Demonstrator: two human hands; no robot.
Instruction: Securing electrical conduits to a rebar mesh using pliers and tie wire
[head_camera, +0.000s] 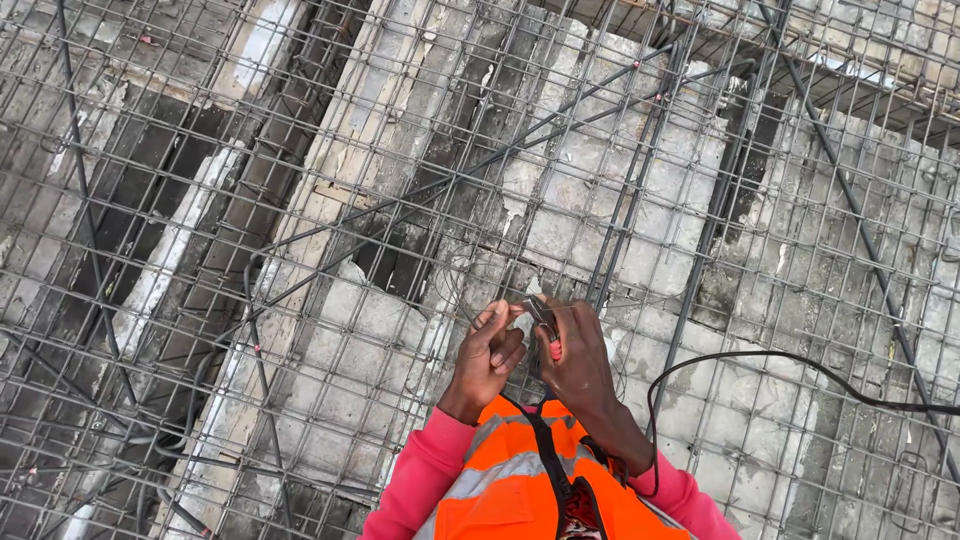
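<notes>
Gripped in the right hand (578, 362) are red-handled pliers (546, 322), jaws half hidden, while thin wire (462, 300), barely visible, is pinched by the left hand (487, 355).

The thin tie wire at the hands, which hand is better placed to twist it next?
Probably the right hand: it holds the red-handled pliers, whose tip is close to the thin tie wire. The left hand only pinches the wire.

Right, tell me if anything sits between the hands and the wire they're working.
Nothing visible does. The left hand pinches the thin wire at its fingertips, and the right hand holds red-handled pliers right beside it. Both hands are above the mesh, with no bar or cable crossing between them.
</notes>
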